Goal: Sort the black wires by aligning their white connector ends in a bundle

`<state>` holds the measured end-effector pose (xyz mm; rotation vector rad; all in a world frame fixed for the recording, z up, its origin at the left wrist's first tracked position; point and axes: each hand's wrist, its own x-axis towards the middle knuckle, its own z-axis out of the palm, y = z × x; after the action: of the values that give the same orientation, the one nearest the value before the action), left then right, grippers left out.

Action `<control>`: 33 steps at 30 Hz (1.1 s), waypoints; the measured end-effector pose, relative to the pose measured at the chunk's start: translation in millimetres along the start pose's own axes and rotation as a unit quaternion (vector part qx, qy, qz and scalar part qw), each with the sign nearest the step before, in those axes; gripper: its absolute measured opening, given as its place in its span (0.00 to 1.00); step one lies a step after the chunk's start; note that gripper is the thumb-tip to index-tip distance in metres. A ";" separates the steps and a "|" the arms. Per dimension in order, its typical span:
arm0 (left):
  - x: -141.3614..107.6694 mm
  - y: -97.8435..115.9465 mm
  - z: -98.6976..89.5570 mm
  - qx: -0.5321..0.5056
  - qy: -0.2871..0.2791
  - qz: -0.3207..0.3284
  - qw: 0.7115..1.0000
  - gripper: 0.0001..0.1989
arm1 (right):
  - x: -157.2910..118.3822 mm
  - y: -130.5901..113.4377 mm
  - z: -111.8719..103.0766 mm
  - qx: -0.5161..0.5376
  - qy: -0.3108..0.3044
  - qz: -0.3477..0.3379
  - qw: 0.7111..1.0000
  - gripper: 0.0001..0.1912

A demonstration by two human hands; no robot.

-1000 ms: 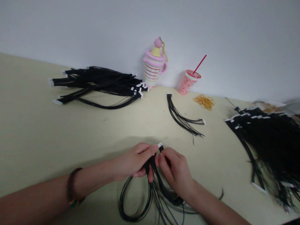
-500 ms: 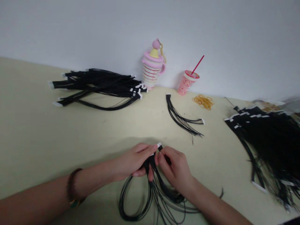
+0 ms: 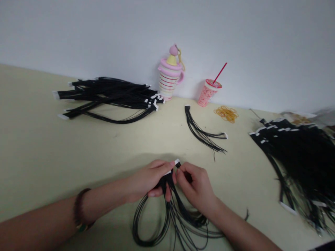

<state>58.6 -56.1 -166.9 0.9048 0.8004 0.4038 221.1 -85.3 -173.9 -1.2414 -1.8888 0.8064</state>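
A black wire harness (image 3: pixel 150 241) with white connectors hangs from my two hands, its wires looping down toward the near edge of the view. My left hand (image 3: pixel 154 177) is closed round the harness, thumb on top beside a white connector (image 3: pixel 177 161). With thumb and forefinger, my right hand (image 3: pixel 195 184) pinches the black wires just below that same small connector. A second white connector (image 3: pixel 168 172) shows partly under my left thumb. The fingers hide part of the wires between the hands.
Black harnesses (image 3: pixel 110 94) lie piled at the back left, and a larger pile (image 3: pixel 303 157) covers the right. One harness (image 3: pixel 196 127) lies beyond my hands. A pink striped cup (image 3: pixel 168 82), a pink tumbler (image 3: pixel 206 94) with straw and yellow rubber bands (image 3: pixel 226 114) are near the wall.
Both hands keep almost the same hold on the harness. The view has shifted very slightly; nothing else has visibly moved.
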 end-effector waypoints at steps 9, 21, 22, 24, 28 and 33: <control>2.0 -2.2 -1.8 -0.008 0.007 -0.004 1.000 0.19 | -1.9 1.0 -3.5 -0.010 -0.029 -0.005 1.000 0.10; 5.1 -2.1 -4.0 -0.078 0.061 0.021 0.995 0.20 | -3.2 -2.6 -2.5 -0.060 -0.024 -0.034 0.997 0.11; 4.9 -2.1 -4.2 -0.079 0.056 0.020 0.995 0.20 | -3.0 -3.0 -4.3 -0.064 -0.011 -0.032 0.997 0.11; 4.1 -2.2 -3.6 -0.069 0.037 0.010 0.997 0.21 | -1.6 -3.0 -8.1 -0.063 0.009 -0.017 0.998 0.12; 3.6 -2.2 -2.5 -0.058 0.028 0.005 0.998 0.20 | 1.0 -1.6 -10.2 -0.060 -0.023 0.008 0.998 0.13; 6.0 -2.5 -4.4 -0.052 0.028 -0.007 0.998 0.20 | 1.0 -2.2 -5.8 -0.063 -0.083 0.001 0.995 0.11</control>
<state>59.1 -51.4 -173.2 0.7941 0.8296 0.4554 224.7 -84.5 -168.7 -1.2863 -2.1007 0.8252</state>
